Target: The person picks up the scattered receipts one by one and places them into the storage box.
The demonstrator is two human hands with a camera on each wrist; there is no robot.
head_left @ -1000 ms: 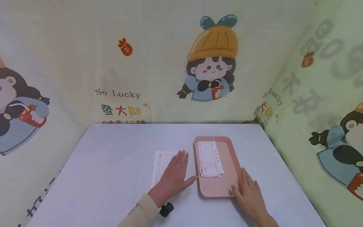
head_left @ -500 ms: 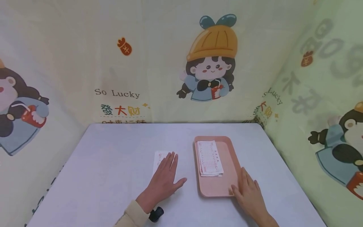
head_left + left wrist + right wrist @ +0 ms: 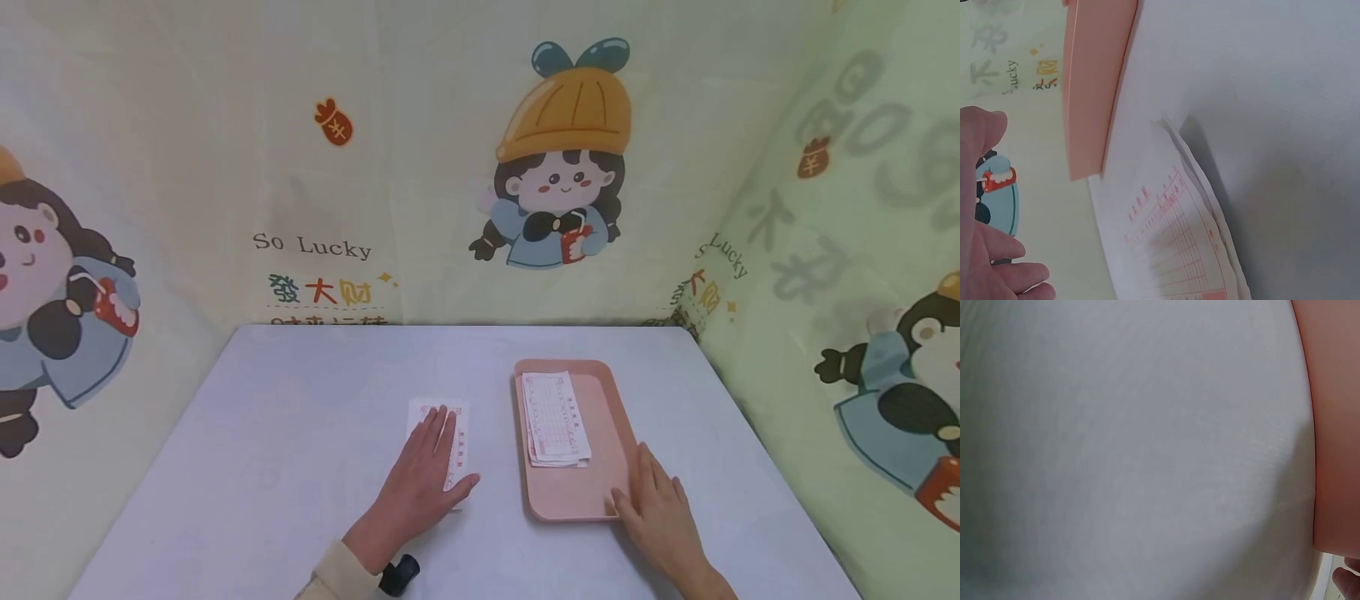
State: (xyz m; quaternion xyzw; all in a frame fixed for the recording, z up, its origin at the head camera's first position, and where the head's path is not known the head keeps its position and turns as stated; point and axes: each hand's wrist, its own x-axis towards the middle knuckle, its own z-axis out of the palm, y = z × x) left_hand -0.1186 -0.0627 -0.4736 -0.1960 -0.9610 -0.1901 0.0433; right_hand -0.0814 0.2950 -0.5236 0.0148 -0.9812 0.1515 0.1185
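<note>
My left hand (image 3: 416, 479) hovers with straight fingers and thumb spread over a small stack of white paper forms (image 3: 458, 454) printed in red. Part of that stack is hidden beneath the hand; in the left wrist view its layered edges (image 3: 1179, 231) curl slightly off the table. To the right lies a pink tray (image 3: 588, 500). Another pile of printed forms (image 3: 553, 417) rests in its upper left part. My right hand (image 3: 663, 517) lies against the tray's lower right rim, fingers extended along the side and thumb at the corner.
A white table (image 3: 285, 433) carries everything. Behind and at both sides hang cloth walls (image 3: 427, 150) with cartoon figures and lettering. A black device (image 3: 400, 575) sits at my left wrist, by the beige sleeve (image 3: 337, 575).
My left hand has moved leftward from beside the tray to over the loose stack of forms. The right hand and the tray have stayed put.
</note>
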